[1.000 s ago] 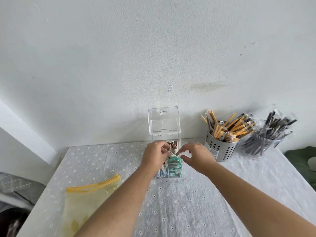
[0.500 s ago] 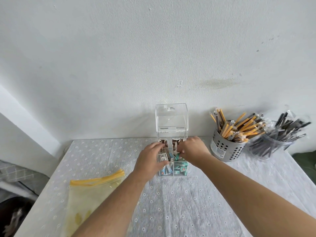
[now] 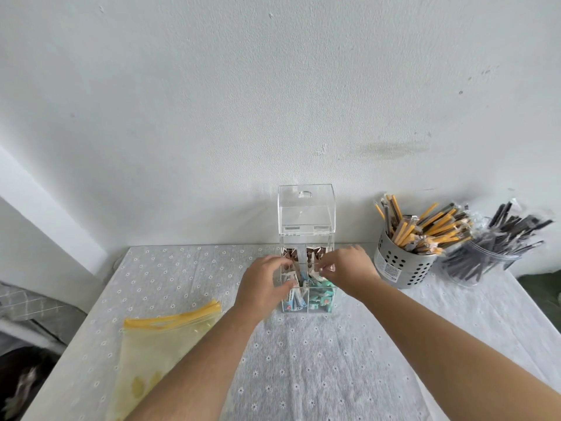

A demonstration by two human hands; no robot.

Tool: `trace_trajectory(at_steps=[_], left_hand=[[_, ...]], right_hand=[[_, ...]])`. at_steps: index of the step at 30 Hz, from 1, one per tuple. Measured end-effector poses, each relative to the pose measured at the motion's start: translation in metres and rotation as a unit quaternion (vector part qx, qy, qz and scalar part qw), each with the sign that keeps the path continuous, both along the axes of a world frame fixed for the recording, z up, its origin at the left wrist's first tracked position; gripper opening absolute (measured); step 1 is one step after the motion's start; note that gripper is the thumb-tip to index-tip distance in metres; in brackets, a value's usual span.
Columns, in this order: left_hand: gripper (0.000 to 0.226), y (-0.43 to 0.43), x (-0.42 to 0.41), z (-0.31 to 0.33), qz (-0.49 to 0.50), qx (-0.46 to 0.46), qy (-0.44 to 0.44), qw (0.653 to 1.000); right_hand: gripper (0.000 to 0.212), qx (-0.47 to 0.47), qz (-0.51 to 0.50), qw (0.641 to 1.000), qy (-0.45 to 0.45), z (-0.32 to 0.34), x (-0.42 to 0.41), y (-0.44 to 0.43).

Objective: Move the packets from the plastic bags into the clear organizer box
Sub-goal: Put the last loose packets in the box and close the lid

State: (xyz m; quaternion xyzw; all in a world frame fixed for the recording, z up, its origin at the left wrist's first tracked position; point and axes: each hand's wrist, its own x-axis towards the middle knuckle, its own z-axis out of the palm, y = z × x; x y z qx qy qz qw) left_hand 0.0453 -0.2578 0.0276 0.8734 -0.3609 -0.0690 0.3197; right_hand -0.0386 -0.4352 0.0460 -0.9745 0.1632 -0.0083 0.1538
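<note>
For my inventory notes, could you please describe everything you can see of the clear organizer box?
The organizer box is clear plastic, standing on the flowered tablecloth by the wall. Its hinged lid, with a handle, stands open upright. Inner dividers form compartments: brown packets at the back, blue-and-white packets front left, teal packets front right. The left hand and right hand reach into its top.

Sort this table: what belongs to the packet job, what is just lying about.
Job: clear organizer box, lid open; packets in its compartments; left hand and right hand, both pinching packets; yellow-zip plastic bag, lying flat.
Lying about: perforated metal holder of yellow sticks; clear jar of dark sticks.
</note>
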Motion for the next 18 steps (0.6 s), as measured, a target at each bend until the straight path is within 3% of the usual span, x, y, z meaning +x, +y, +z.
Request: trace_trajectory(at_steps=[3, 6, 9, 12, 18], left_hand=[[0.025, 0.0, 0.007, 0.012, 0.069, -0.106, -0.009, 0.992], [0.03, -0.011, 0.018, 0.037, 0.127, -0.177, 0.026, 0.976], [0.05, -0.027, 0.027, 0.06, 0.115, -0.152, 0.149, 0.97], [0.056, -0.037, 0.025, 0.073, 0.084, -0.127, 0.245, 0.957], [0.054, -0.031, 0.004, 0.078, 0.084, -0.199, 0.271, 0.938]], right_hand=[[0.015, 0.103, -0.077, 0.982, -0.135, 0.014, -0.009, -0.012], [0.019, 0.145, -0.155, 0.949, -0.232, 0.031, -0.005, -0.022], [0.037, 0.25, -0.18, 0.93, -0.201, 0.043, 0.007, -0.025], [0.049, 0.289, -0.169, 0.929, -0.156, 0.045, 0.015, -0.02], [0.042, 0.338, -0.186, 0.901, -0.198, 0.052, 0.003, -0.009]])
